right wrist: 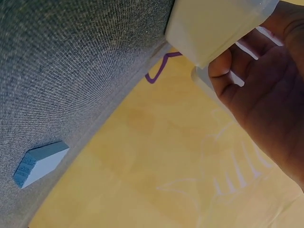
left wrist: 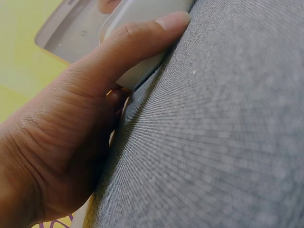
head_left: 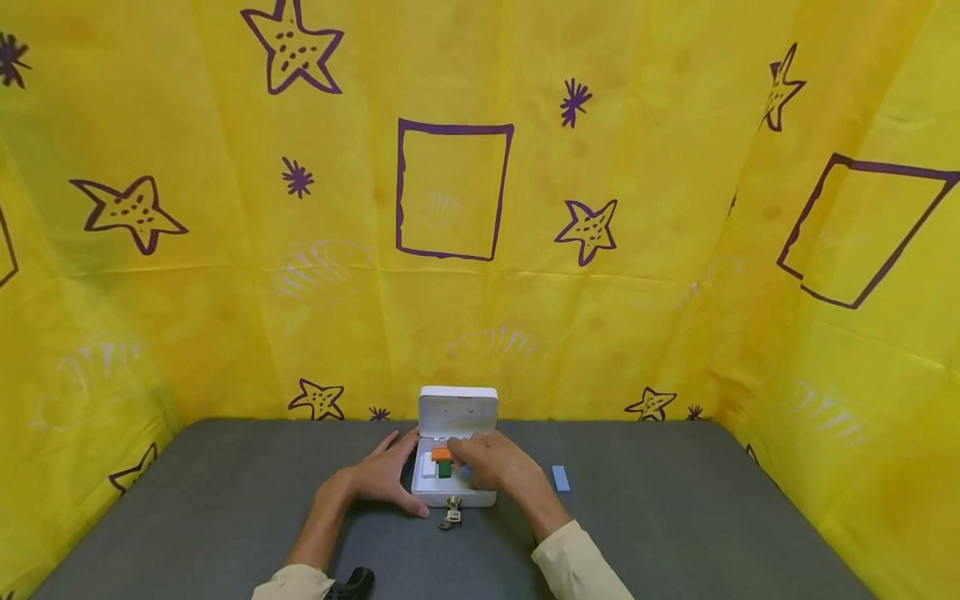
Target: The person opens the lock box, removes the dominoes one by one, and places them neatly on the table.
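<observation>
A small white cash box stands on the table with its hinged lid raised. Inside lie a white block, an orange block and a green block, with a bit of blue partly under the right hand. My left hand holds the box at its left side, thumb along the front wall. Over the right part of the box, my right hand reaches inside with bent fingers, fingertips beside the orange block. Whether they pinch anything is hidden in the right wrist view.
A light blue block lies on the grey table right of the box; the right wrist view shows this blue block too. Keys hang from the front lock. Yellow printed cloth encloses the back and sides.
</observation>
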Action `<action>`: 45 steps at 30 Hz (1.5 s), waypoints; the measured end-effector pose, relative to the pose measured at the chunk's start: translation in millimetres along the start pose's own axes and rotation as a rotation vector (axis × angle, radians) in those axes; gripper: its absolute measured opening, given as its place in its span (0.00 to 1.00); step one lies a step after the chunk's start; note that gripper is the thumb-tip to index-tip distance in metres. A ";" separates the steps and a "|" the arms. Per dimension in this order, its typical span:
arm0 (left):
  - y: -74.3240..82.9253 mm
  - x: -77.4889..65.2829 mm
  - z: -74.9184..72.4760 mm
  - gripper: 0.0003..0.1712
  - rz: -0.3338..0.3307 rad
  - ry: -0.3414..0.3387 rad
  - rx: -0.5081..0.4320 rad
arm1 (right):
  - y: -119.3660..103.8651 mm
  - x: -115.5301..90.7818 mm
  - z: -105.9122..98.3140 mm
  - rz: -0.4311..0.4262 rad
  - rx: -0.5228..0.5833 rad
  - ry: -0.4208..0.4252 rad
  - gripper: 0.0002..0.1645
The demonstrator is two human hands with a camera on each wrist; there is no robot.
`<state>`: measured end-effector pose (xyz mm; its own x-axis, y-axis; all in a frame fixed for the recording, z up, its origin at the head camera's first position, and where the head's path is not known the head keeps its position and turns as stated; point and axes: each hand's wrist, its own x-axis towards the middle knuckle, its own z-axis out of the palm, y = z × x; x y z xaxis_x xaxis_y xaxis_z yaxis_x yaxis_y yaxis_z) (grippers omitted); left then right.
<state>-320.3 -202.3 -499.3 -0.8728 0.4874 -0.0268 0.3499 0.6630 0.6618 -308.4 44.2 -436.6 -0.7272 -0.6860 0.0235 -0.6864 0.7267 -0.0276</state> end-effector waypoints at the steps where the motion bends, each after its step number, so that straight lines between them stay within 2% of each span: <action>1: -1.7 0.8 0.6 0.78 -0.010 0.001 -0.001 | 0.0 -0.1 -0.3 -0.002 0.003 -0.003 0.16; 6: -3.3 0.8 1.3 0.79 -0.027 0.000 -0.002 | 2.4 1.2 -1.6 -0.011 0.039 -0.009 0.17; 10: 1.3 -2.2 -1.6 0.78 -0.003 -0.008 -0.010 | 4.2 2.5 -3.7 -0.011 0.122 -0.001 0.16; 15: -2.9 -0.8 1.7 0.78 -0.012 -0.004 -0.002 | 5.7 0.3 -8.2 -0.008 0.201 0.029 0.13; 22: -5.5 1.3 3.7 0.79 -0.035 -0.002 -0.002 | 9.3 -2.6 -18.2 -0.050 0.276 0.073 0.13; 29: 0.9 -2.6 -0.7 0.77 0.017 -0.008 -0.028 | 14.2 -5.8 -28.5 -0.071 0.334 0.086 0.12; 36: -1.3 -1.2 0.8 0.78 0.026 0.003 -0.028 | 24.9 -11.5 -36.1 -0.065 0.397 0.076 0.13; 45: -3.2 0.6 3.8 0.79 -0.030 -0.002 -0.011 | 40.2 -23.8 -47.7 -0.041 0.416 0.080 0.12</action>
<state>-320.7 -202.0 -504.2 -0.8820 0.4687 -0.0482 0.3199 0.6709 0.6690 -318.8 91.5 -390.6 -0.7087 -0.6970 0.1096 -0.6672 0.6115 -0.4254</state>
